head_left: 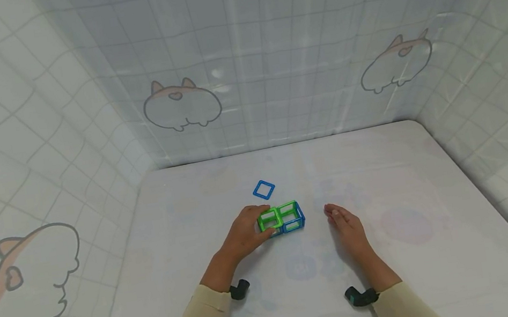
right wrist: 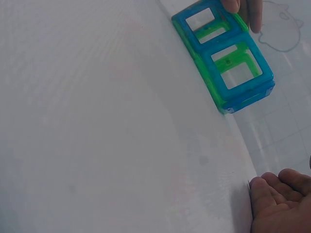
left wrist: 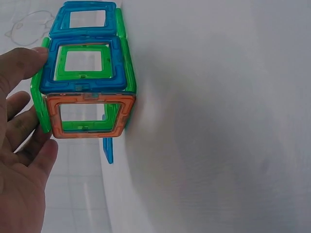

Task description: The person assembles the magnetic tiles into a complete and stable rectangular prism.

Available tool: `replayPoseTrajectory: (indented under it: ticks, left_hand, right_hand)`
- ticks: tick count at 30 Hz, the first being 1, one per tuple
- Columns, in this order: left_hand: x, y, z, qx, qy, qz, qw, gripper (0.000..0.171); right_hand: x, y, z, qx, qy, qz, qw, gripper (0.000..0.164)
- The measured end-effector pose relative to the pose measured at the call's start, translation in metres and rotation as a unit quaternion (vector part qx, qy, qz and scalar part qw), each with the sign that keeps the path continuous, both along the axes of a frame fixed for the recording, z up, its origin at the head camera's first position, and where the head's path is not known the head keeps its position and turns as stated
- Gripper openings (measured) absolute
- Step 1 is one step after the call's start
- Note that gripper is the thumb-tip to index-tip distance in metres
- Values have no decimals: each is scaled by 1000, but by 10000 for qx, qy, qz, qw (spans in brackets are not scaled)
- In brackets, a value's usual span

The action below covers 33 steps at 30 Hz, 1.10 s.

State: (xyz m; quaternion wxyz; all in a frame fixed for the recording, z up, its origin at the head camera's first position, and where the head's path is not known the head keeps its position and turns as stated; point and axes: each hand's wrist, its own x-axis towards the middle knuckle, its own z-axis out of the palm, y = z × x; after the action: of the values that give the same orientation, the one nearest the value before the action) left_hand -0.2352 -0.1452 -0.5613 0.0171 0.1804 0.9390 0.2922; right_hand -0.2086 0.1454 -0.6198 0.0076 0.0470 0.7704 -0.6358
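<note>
My left hand [head_left: 244, 233] grips the left end of a box of magnetic tiles [head_left: 280, 219], its thumb on the near side and fingers at the far side. The box is two squares long, with green and blue frames. An orange end tile [left wrist: 92, 133] shows in the left wrist view. From the right wrist view, two blue squares [right wrist: 206, 47] form the near side. My right hand [head_left: 349, 229] rests on the table to the right, apart from the box, fingers together and loosely bent, holding nothing. A loose blue square tile [head_left: 255, 193] lies behind the box.
The white table [head_left: 407, 175] has a rounded far corner at the right. Tiled-pattern curtains [head_left: 271, 69] with cartoon animal drawings hang behind it and on both sides. Each wrist wears a black camera mount [head_left: 362, 296].
</note>
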Motion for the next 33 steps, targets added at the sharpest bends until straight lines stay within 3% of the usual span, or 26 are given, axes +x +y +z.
replayPoseTrajectory:
  ticks: [6,13,23,28,33]
  left_hand:
    - [0,-1,1,-29,-167,49,9998,64]
    - [-2,-2,-2,107,-292,-85,9995,69]
    - [-6,-5,-9,203,211,-481,9984,58]
    - [-7,-6,-12,259,189,-526,9981,58]
    - [-6,-7,-14,356,144,-570,9976,58]
  right_hand:
    - [0,-2,2,151,87,39,9998,51]
    - [-4,-9,9,727,206,377,9964,41]
    - [-7,-31,12,837,721,986,9890,39]
    - [-12,-38,12,617,653,1337,9869,54]
    - [-25,-40,13,1146,634,1886,9733,81]
